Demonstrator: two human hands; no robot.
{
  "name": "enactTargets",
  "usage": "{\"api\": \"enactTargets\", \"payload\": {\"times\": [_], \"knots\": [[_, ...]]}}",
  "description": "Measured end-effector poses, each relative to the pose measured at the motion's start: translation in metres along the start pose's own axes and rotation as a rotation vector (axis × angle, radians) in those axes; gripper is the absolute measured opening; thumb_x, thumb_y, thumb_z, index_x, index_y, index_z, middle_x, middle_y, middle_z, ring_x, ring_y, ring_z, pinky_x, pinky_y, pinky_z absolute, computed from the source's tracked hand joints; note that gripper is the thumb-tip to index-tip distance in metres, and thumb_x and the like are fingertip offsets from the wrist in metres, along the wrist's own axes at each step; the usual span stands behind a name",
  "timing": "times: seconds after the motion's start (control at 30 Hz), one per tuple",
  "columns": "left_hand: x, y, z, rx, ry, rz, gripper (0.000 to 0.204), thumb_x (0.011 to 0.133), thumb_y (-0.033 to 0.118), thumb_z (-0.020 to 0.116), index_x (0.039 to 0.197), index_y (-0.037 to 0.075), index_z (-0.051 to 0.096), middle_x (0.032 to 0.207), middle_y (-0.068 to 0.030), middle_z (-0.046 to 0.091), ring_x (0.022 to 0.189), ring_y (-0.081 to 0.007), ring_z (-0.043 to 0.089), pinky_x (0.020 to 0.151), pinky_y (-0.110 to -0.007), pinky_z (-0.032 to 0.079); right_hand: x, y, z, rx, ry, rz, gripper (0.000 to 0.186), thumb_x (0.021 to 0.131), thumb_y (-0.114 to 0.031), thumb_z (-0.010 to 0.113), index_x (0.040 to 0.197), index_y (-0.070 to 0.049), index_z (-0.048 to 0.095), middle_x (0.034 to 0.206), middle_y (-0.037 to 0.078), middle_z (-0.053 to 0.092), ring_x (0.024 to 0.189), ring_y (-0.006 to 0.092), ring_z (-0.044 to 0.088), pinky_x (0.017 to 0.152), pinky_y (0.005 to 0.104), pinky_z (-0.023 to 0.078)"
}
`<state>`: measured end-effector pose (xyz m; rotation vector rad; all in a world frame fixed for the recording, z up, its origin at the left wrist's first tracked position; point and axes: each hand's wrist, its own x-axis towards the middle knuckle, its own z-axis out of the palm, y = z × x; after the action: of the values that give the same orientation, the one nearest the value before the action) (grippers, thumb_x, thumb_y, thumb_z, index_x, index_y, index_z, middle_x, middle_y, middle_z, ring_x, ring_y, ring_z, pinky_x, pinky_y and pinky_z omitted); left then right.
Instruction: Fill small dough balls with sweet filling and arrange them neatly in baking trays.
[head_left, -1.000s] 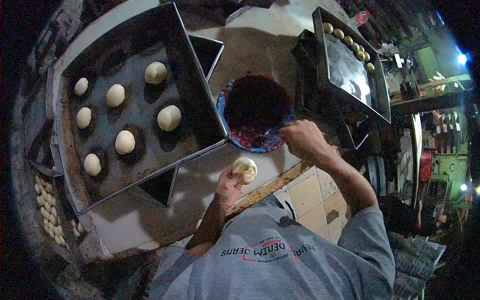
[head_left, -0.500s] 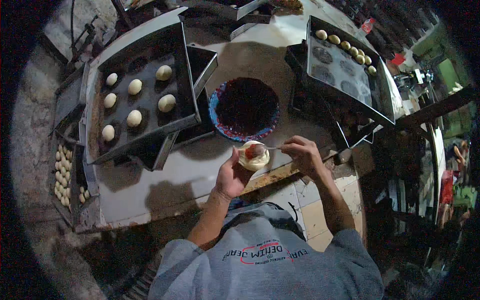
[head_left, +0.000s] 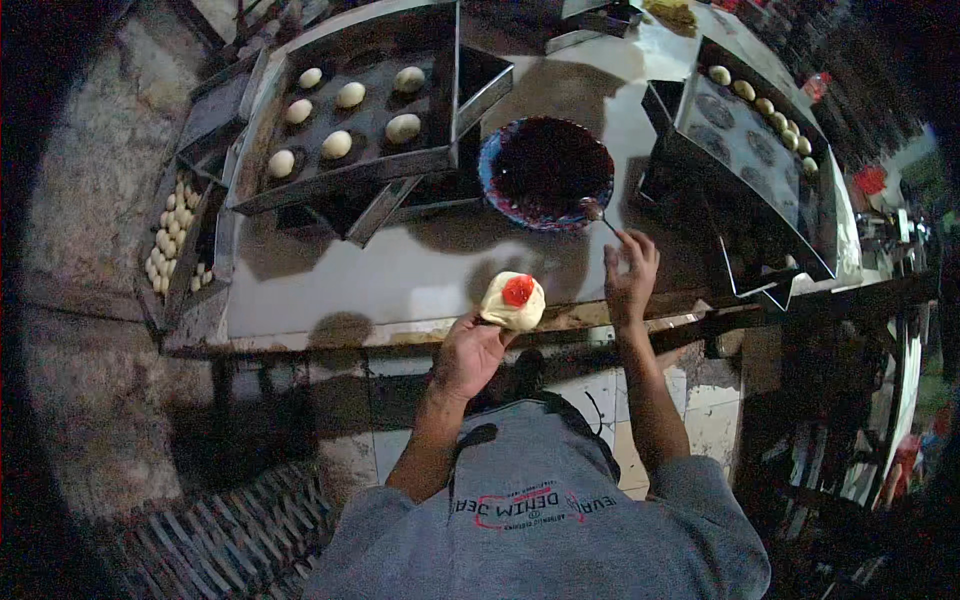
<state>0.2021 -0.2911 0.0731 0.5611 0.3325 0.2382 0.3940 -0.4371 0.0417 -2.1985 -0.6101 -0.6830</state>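
My left hand (head_left: 474,352) holds up a flattened round of pale dough (head_left: 508,312) near the table's front edge. A dab of glossy red filling (head_left: 518,290) sits on the dough. In my right hand (head_left: 632,274) is the handle of a metal spoon (head_left: 592,209), whose bowl is at the near right rim of a blue basin (head_left: 487,188). Dark red filling (head_left: 552,165) lies inside the basin. The spoon is apart from the dough.
At left, a deep metal tray (head_left: 348,185) holds several dough balls (head_left: 350,95). Another tray (head_left: 735,200) at right has a row of balls (head_left: 765,106) along its far side. More dough balls (head_left: 172,235) fill a tray at far left. The pale tabletop (head_left: 390,265) lies between.
The spoon has left the dough and moved to the basin's rim with my right hand. Red filling now sits in one dab on the dough. The whole view has shifted.
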Motion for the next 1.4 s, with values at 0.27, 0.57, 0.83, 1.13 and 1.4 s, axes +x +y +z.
{"api": "enactTargets", "payload": {"times": [0.27, 0.57, 0.83, 1.13, 1.4], "knots": [[-0.037, 0.011, -0.007, 0.433, 0.188, 0.203, 0.038, 0.082, 0.010, 0.055, 0.116, 0.001, 0.042, 0.107, -0.0063, 0.050, 0.099, -0.0154, 0.049, 0.088, -0.029, 0.038, -0.076, -0.127, -0.033, 1.184, -0.772, 0.723, 0.027, 0.088, -0.024, 0.049, 0.100, 0.001, 0.052, 0.097, 0.010, 0.056, 0.090, 0.0196, 0.052, 0.083, 0.0281, 0.039], [-0.099, 0.058, -0.064, 0.615, 0.338, 0.204, 0.027, 0.080, 0.005, 0.053, 0.107, -0.001, 0.053, 0.099, -0.0065, 0.057, 0.090, -0.0134, 0.053, 0.082, -0.027, 0.042, -0.133, -0.203, -0.024, 0.747, -0.631, 0.036, 0.033, 0.070, 0.004, 0.065, 0.099, -0.001, 0.051, 0.095, 0.013, 0.056, 0.084, 0.0184, 0.058, 0.071, 0.0277, 0.047], [-0.173, 0.093, -0.137, 0.387, -0.075, 0.110, 0.036, 0.079, 0.001, 0.049, 0.115, 0.001, 0.048, 0.108, -0.0103, 0.054, 0.096, -0.0180, 0.053, 0.089, -0.029, 0.041, -0.173, -0.261, -0.009, 0.794, -0.775, 0.133, 0.041, 0.069, -0.008, 0.072, 0.101, -0.003, 0.047, 0.090, 0.006, 0.052, 0.082, 0.0117, 0.052, 0.067, 0.0251, 0.045], [-0.204, 0.077, -0.168, 0.054, -0.004, -0.024, 0.032, 0.081, 0.002, 0.048, 0.113, 0.000, 0.046, 0.106, -0.0111, 0.053, 0.094, -0.0190, 0.056, 0.083, -0.032, 0.047, -0.215, -0.289, -0.040, 1.129, -0.745, 0.966, 0.033, 0.087, -0.026, 0.053, 0.108, -0.001, 0.048, 0.089, 0.003, 0.053, 0.077, 0.0100, 0.053, 0.068, 0.0252, 0.045], [-0.197, 0.071, -0.169, 0.355, -0.136, 0.047, 0.031, 0.082, 0.007, 0.051, 0.112, 0.000, 0.043, 0.106, -0.0118, 0.053, 0.096, -0.0201, 0.055, 0.083, -0.032, 0.047, -0.220, -0.289, -0.051, 0.898, -0.703, 0.774, 0.028, 0.084, -0.026, 0.057, 0.098, -0.001, 0.056, 0.090, 0.004, 0.057, 0.085, 0.0117, 0.053, 0.072, 0.0252, 0.044]]}}
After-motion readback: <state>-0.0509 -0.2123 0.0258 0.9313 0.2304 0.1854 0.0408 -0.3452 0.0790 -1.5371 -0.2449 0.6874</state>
